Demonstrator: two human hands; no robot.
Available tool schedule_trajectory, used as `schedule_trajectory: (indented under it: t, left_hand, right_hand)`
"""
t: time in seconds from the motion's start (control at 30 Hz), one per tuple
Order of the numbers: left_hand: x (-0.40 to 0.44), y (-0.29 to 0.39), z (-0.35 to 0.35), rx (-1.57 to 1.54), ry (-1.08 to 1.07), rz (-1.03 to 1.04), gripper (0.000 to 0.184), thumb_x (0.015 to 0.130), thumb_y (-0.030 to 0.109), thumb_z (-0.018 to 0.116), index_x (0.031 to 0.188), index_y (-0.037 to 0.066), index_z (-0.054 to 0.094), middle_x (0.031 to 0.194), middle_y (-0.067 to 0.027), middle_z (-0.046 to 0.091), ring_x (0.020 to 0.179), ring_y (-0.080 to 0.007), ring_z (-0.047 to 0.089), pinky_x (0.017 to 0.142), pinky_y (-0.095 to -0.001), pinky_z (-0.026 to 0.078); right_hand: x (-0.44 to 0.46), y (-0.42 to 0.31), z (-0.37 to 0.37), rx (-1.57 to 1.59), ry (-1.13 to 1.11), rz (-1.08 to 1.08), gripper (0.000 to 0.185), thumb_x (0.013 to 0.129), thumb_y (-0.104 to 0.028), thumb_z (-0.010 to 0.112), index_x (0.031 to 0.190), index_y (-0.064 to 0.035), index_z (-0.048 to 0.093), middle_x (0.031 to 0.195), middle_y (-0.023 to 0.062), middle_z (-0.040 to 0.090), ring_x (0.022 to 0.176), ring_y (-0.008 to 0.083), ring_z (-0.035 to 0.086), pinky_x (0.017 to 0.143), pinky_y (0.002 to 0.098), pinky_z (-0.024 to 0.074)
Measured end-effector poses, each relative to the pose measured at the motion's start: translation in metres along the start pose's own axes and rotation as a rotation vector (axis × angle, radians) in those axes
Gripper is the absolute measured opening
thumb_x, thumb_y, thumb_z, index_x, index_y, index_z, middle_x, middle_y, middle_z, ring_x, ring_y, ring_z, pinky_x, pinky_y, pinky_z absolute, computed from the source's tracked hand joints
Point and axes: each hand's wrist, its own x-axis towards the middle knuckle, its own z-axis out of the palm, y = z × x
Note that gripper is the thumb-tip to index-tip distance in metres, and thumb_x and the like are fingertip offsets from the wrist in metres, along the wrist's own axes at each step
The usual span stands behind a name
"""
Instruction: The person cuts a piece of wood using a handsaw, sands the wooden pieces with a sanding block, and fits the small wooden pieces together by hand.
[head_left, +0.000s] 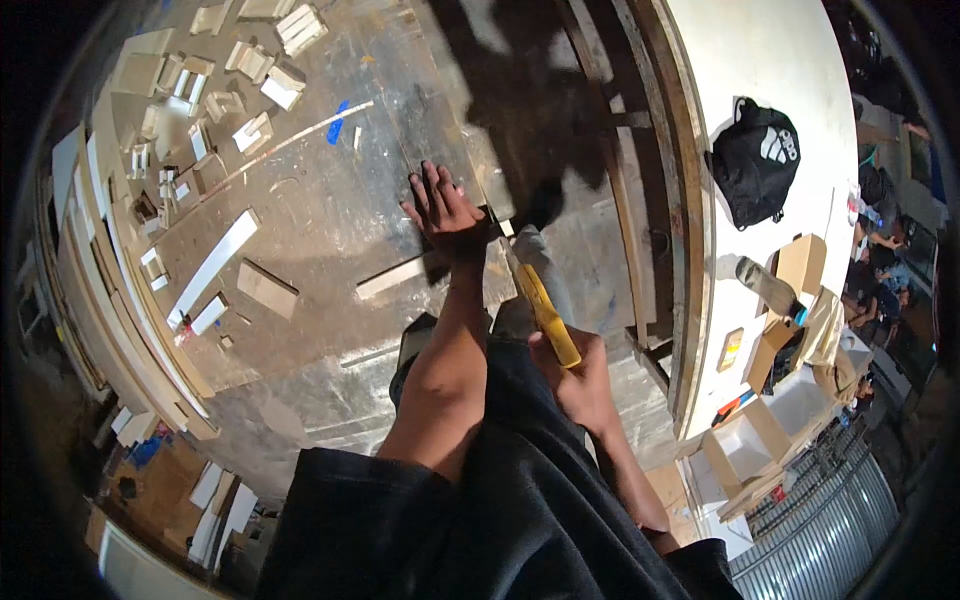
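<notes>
Wood, partly assembled.
My right hand (583, 380) clamps a yellow-handled tool (545, 318); my left hand's (452, 222) fingers are apart. Assemblies (250, 62) look built, strips (218, 262) lie loose (what's left, unclear).

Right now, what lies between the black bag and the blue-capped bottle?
Between the black bag and the bottle, the head view shows only bare white surface.

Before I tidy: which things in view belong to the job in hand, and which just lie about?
In use: yellow-handled tool in the right hand; work surface beneath the left hand.

Apparently lying about: black bag; bottle; blue scrap (wooden pieces: cannot tell).
</notes>
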Motion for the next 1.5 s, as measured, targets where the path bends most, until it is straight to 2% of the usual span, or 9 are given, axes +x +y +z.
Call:
schedule_trajectory:
  t: [0.2,0.53,0.73,0.87,0.93,1.13,1.27,1.33,1.5]
  left_hand:
    - [-0.001,0.000,0.005,0.038,0.022,0.018,0.047,0.095,0.014,0.059,0.141,0.006,0.057,0.158,-0.0109,0.047,0.149,-0.0352,0.039,0.122,-0.0620,0.019]
    - [-0.003,0.000,0.008,0.061,-0.003,0.010,0.047,0.095,0.016,0.060,0.142,0.008,0.057,0.159,-0.0083,0.046,0.148,-0.0329,0.041,0.123,-0.0601,0.019]
    - [-0.002,0.000,0.012,0.082,0.023,0.027,0.045,0.098,0.018,0.058,0.142,0.009,0.057,0.158,-0.0083,0.048,0.149,-0.0317,0.040,0.123,-0.0597,0.019]
    - [-0.004,0.000,0.013,0.062,0.048,0.028,0.043,0.099,0.019,0.056,0.140,0.009,0.058,0.159,-0.0082,0.047,0.149,-0.0324,0.040,0.122,-0.0604,0.019]
    - [-0.002,0.000,0.010,0.063,0.022,0.022,0.042,0.099,0.019,0.055,0.140,0.009,0.059,0.158,-0.0081,0.047,0.149,-0.0329,0.040,0.122,-0.0609,0.019]
    - [-0.004,0.001,0.012,0.051,0.046,0.021,0.039,0.100,0.018,0.054,0.137,0.009,0.059,0.157,-0.0086,0.049,0.148,-0.0333,0.041,0.121,-0.0620,0.019]
    - [0.000,0.003,0.009,0.029,0.027,0.027,0.040,0.103,0.021,0.048,0.141,0.009,0.055,0.161,-0.0082,0.043,0.149,-0.0375,0.038,0.120,-0.0647,0.022]
    - [-0.001,0.005,0.003,0.032,-0.131,-0.038,0.043,0.103,0.020,0.048,0.145,0.009,0.051,0.164,-0.0082,0.038,0.152,-0.0367,0.033,0.121,-0.0641,0.018]
    - [0.000,0.008,-0.003,0.016,-0.036,0.029,0.045,0.100,0.018,0.052,0.143,0.006,0.055,0.161,-0.0112,0.043,0.151,-0.0351,0.035,0.123,-0.0619,0.017]
  right_hand:
    - [-0.019,0.003,-0.006,0.060,0.035,-0.004,0.030,0.099,-0.024,0.072,0.107,0.0043,0.068,0.092,0.0063,0.068,0.083,0.0110,0.060,0.077,0.0272,0.0494]
    - [-0.004,0.007,-0.004,-0.005,0.027,-0.027,0.025,0.100,-0.023,0.069,0.097,0.0028,0.068,0.078,-0.0009,0.061,0.072,0.0061,0.050,0.063,0.0269,0.0411]
    - [-0.012,0.008,-0.004,0.139,0.103,0.044,0.032,0.098,-0.025,0.073,0.108,0.0044,0.065,0.080,0.0033,0.063,0.079,0.0093,0.056,0.076,0.0282,0.0482]
    - [-0.012,-0.003,-0.013,-0.048,-0.094,0.063,0.041,0.097,-0.030,0.075,0.110,0.0071,0.063,0.094,0.0068,0.067,0.087,0.0117,0.058,0.079,0.0295,0.0488]
    - [-0.013,0.001,-0.004,0.107,0.094,-0.062,0.031,0.100,-0.027,0.067,0.095,0.0045,0.065,0.072,0.0083,0.058,0.072,0.0130,0.050,0.066,0.0348,0.0447]
    - [-0.034,0.001,-0.022,0.075,0.003,-0.059,0.027,0.096,-0.021,0.075,0.100,0.0045,0.067,0.085,0.0017,0.063,0.082,0.0084,0.055,0.074,0.0288,0.0468]
    - [-0.050,-0.023,-0.030,0.005,-0.005,0.033,0.026,0.096,-0.023,0.074,0.095,0.0027,0.069,0.076,-0.0009,0.062,0.069,0.0080,0.052,0.063,0.0264,0.0410]
    - [-0.067,-0.028,-0.032,-0.024,0.152,-0.106,0.035,0.098,-0.031,0.071,0.086,0.0015,0.064,0.063,0.0029,0.050,0.061,0.0115,0.045,0.056,0.0319,0.0399]
    - [0.051,0.032,-0.028,-0.007,0.334,-0.376,0.036,0.097,-0.032,0.073,0.084,0.0005,0.065,0.063,0.0033,0.054,0.061,0.0113,0.048,0.057,0.0336,0.0423]
